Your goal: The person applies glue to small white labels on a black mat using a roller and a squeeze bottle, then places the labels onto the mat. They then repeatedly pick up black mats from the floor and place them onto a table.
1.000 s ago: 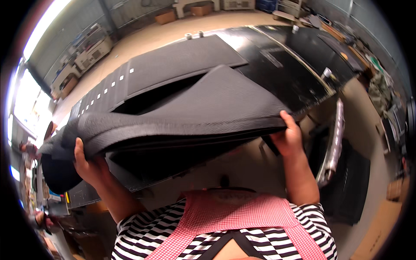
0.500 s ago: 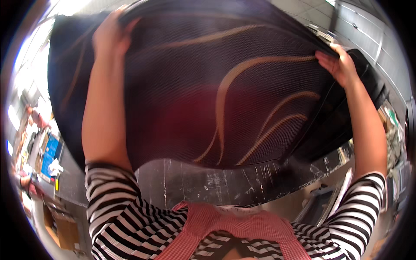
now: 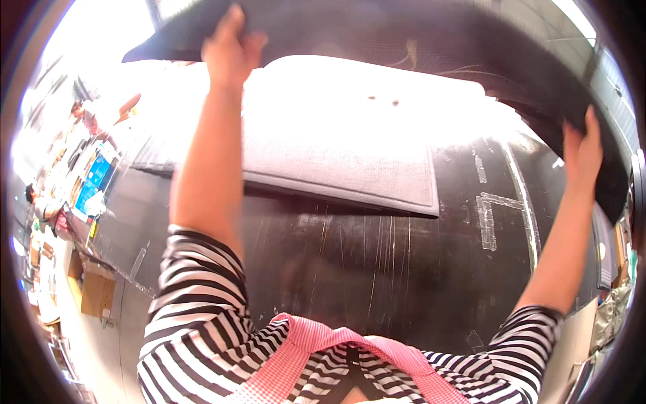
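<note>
A large, dark, flexible mat (image 3: 417, 34) with thin tan curved lines hangs raised across the top of the view. My left hand (image 3: 232, 54) grips its edge at the upper left, fingers up and thumb toward the middle. At the far right, my right hand (image 3: 584, 149) holds the mat's other end. Under it, a grey textured mat (image 3: 350, 161) with a ridged border lies flat on the black work table (image 3: 323, 269). Glare washes out the far part of that grey mat.
Strips of clear tape (image 3: 486, 222) and scratches mark the table top. A blue bin (image 3: 94, 183) and a cardboard box (image 3: 98, 291) stand to the left. Two people are at work farther off, one a seated or bending person (image 3: 50, 210). Folded grey material (image 3: 611, 306) lies at the right.
The dark mat has gone up and away from me, both hands moving with it. The grey mat and much of the table top now show beneath.
</note>
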Demonstrator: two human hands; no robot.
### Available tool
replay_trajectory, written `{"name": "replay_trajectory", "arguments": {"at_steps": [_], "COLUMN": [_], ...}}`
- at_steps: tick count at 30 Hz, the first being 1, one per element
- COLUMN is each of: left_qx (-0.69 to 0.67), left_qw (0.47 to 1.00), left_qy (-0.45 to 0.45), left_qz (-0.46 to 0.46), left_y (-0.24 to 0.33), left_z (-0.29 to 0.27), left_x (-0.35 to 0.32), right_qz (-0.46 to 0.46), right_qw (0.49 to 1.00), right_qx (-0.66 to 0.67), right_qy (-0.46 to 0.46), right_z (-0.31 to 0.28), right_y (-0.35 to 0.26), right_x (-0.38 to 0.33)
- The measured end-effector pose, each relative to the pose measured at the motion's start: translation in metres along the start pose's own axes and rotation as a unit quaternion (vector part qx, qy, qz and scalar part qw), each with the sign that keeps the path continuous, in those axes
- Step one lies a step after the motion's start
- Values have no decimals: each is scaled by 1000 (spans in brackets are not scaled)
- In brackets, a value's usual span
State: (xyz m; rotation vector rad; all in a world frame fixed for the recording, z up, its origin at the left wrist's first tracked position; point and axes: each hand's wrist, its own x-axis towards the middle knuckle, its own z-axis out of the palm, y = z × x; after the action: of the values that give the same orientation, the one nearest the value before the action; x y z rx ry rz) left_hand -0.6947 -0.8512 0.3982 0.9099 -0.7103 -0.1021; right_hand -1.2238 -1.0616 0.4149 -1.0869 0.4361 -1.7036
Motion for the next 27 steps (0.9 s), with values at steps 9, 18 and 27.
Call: {"name": "replay_trajectory", "arguments": {"at_steps": [9,18,27], "left_qx": [50,80,270], "left_qw": [929,929,840], "left_qy": [153,165,91], "left_qz": [-334,-323,-462], "left_y": [-291,-295,-317], "left_z": [-106,-109,-78], "left_x": [-281,-276,-226], "right_qz": [377,398,384], "right_qw": [896,884,876], "right_qx": [-6,-46,-229], "right_qy": [233,242,181], "right_z": [-224,-220,-193], "right_y": [314,310,312], "right_x": [-208,-201,-116]}}
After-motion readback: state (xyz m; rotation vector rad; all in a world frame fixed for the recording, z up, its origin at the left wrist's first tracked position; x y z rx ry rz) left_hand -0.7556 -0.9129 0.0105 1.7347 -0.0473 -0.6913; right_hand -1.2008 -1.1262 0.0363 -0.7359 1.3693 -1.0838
